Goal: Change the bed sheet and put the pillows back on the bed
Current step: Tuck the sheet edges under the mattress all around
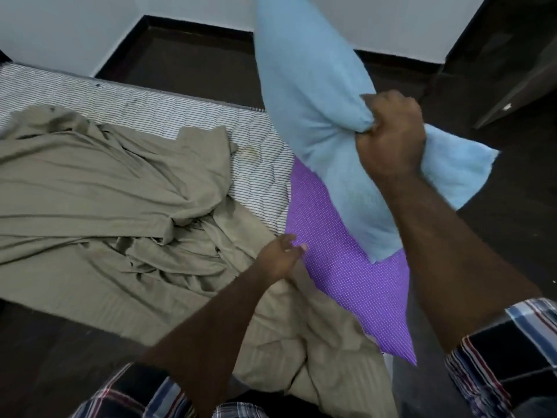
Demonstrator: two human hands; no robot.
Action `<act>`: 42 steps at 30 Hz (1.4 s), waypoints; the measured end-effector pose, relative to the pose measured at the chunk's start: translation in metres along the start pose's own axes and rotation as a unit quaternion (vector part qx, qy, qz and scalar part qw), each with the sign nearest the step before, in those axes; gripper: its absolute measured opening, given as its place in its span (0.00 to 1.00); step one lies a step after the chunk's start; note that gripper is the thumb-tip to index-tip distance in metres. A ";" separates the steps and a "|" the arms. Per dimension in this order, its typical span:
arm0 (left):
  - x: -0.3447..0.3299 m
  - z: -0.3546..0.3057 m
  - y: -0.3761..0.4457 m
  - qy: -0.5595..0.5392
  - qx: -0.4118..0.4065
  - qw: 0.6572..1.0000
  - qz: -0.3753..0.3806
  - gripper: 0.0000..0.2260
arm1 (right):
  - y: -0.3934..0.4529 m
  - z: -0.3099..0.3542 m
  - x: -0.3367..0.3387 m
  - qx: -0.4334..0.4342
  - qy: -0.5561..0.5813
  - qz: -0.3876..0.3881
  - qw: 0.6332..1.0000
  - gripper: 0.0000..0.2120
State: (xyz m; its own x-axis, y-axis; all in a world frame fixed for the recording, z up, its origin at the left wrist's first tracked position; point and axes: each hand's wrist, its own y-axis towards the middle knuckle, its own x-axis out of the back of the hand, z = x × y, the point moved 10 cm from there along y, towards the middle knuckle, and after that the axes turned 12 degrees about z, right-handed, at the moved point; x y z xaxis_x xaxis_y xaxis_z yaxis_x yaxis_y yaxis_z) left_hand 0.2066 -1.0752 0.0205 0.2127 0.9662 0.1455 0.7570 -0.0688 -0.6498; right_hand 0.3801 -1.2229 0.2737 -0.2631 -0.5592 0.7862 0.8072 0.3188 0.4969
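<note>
While my right hand (388, 140) bunches the light-blue pillowcase (313, 95) in a closed fist and lifts it high, the purple dotted pillow (340, 260) hangs half exposed below the case's open end, its lower corner pointing toward the floor beside the bed. My left hand (281, 256) reaches to the pillow's near edge, fingers loosely curled against the purple fabric; whether they truly pinch it I cannot tell. Holding the case aloft lets the pillow's weight work with the pull, and the lower hand is placed to steady or guide the pillow. I judge the step to concern the case and its pillow, not the sheet. The olive bed sheet (99, 191) lies crumpled across the striped mattress (168, 113), part of which is bare, so sheet changing appears unfinished.
</note>
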 end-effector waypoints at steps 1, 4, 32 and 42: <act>0.009 -0.017 -0.003 -0.113 -0.025 0.993 -0.013 0.22 | 0.006 0.023 -0.002 0.050 -0.025 -0.027 0.998 0.17; 0.063 -0.085 -0.012 -0.315 -0.162 0.935 -0.019 0.22 | 0.007 0.097 -0.021 0.173 -0.035 -0.083 0.981 0.12; -0.072 0.080 0.068 0.290 0.053 0.951 0.093 0.39 | -0.332 -0.230 -0.164 -0.650 0.371 0.175 0.640 0.49; -0.068 0.023 0.037 0.342 -0.051 0.938 -0.022 0.05 | -0.098 -0.086 -0.028 -0.180 0.096 -0.003 0.979 0.16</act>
State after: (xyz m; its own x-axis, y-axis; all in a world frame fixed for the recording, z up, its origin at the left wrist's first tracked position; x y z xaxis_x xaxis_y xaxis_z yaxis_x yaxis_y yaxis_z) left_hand 0.2060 -1.1377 -0.0308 0.5004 0.5851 0.6382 0.8219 -0.0892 -0.5626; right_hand 0.3542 -1.3045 0.1712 -0.1916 -0.7047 0.6832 0.9491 0.0442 0.3117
